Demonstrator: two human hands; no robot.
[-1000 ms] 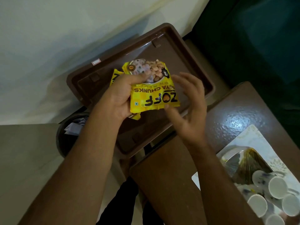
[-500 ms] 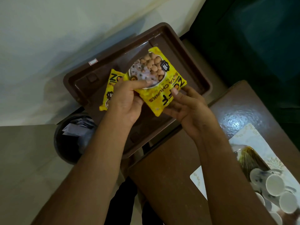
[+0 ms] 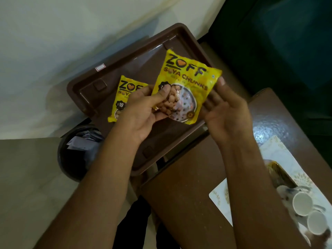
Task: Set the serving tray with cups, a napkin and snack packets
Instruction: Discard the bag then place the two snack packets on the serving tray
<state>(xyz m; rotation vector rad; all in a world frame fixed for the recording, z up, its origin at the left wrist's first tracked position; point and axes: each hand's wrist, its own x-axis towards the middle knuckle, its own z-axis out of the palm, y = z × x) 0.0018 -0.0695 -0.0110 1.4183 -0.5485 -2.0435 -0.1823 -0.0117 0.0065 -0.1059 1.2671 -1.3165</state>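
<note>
A brown plastic serving tray (image 3: 115,72) lies below my hands. Over its middle I hold a yellow soya chunks packet (image 3: 186,83), label upright. My left hand (image 3: 143,112) pinches the packet's lower left edge. Fingers of my right hand (image 3: 226,112) support its right edge from behind. A second, smaller-looking yellow packet (image 3: 124,94) shows to the left, partly hidden behind my left hand; I cannot tell whether it rests on the tray or is held. White cups (image 3: 303,203) sit on a patterned mat (image 3: 219,196) at the lower right, beside a clear wrapped bundle (image 3: 276,173).
A brown table (image 3: 188,194) carries the mat and cups on the right. A dark round bin (image 3: 79,153) with paper in it stands on the floor to the left of the tray. A pale wall runs behind; a dark green surface fills the upper right.
The front packet has been turned around from upside down to upright. My right hand came in and took its right edge. The second packet now shows more fully at the left.
</note>
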